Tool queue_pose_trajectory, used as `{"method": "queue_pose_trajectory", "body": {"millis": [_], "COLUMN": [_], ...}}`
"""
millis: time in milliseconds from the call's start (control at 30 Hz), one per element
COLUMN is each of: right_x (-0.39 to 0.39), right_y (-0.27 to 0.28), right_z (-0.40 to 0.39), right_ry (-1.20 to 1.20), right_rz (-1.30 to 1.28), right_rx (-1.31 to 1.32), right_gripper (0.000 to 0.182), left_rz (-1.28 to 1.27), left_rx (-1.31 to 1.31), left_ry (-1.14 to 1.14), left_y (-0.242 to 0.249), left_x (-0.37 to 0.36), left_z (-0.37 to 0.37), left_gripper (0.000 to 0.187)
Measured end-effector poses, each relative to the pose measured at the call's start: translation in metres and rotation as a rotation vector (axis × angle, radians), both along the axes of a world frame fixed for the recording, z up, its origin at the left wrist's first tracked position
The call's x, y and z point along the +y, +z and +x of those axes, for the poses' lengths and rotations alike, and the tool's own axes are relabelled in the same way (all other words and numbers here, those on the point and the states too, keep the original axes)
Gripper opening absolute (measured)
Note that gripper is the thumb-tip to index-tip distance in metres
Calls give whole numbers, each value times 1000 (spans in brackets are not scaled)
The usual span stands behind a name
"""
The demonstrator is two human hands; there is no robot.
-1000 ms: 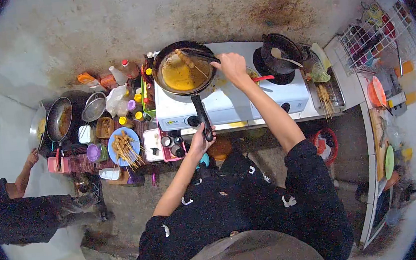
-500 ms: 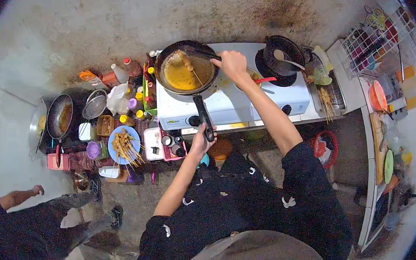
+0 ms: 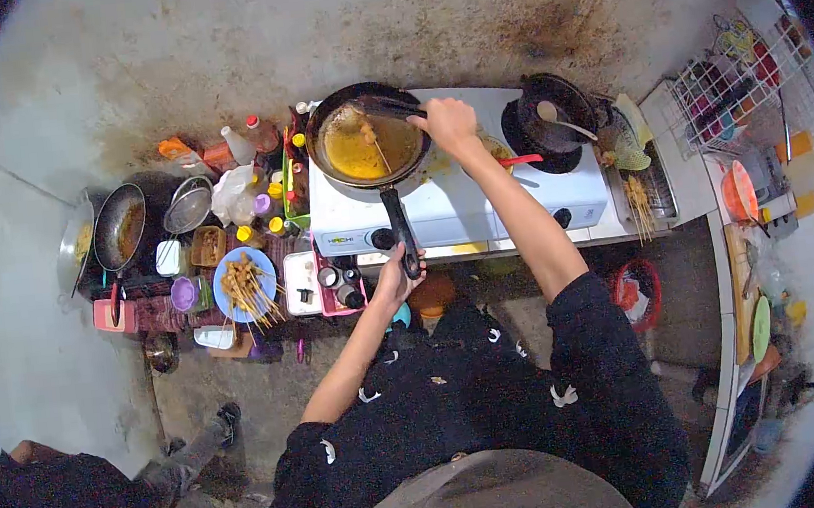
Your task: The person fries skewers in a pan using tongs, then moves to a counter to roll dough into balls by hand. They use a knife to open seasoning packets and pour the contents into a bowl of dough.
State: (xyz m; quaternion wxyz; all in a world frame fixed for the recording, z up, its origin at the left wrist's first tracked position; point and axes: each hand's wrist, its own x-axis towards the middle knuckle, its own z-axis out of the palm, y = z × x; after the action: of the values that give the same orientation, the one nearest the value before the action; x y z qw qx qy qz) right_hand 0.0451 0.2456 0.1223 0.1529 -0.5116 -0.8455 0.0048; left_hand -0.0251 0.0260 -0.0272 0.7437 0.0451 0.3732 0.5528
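Note:
My left hand is wrapped round the black handle of a frying pan on the left side of the white stove. Yellow-brown liquid covers part of the pan's bottom. One skewer with food lies in it, its stick pointing toward the handle. Closed round dark tongs, my right hand is over the pan's right side. The tips of the tongs are near the skewer's upper end; whether they touch it I cannot tell.
A blue plate of skewers stands at the left among bottles and bowls. On the right burner sits a dark pot with a ladle. More skewers lie right of the stove. Another person is at the lower left.
The other person has moved lower, and their outstretched hand no longer shows. The tongs and my right hand have shifted very slightly; my left hand still holds the handle.

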Motion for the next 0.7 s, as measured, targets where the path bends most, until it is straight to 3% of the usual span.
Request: {"method": "queue_pose_trajectory", "body": {"millis": [267, 700], "right_x": [-5, -11], "right_y": [2, 18], "right_z": [13, 34], "right_ry": [-57, 56], "right_rz": [23, 180], "right_rx": [-67, -41], "right_gripper": [36, 36], "left_rz": [6, -4], "left_rx": [-30, -18], "left_ry": [23, 24], "left_y": [0, 10], "left_x": [1, -1], "left_z": [2, 2], "left_gripper": [32, 35]}}
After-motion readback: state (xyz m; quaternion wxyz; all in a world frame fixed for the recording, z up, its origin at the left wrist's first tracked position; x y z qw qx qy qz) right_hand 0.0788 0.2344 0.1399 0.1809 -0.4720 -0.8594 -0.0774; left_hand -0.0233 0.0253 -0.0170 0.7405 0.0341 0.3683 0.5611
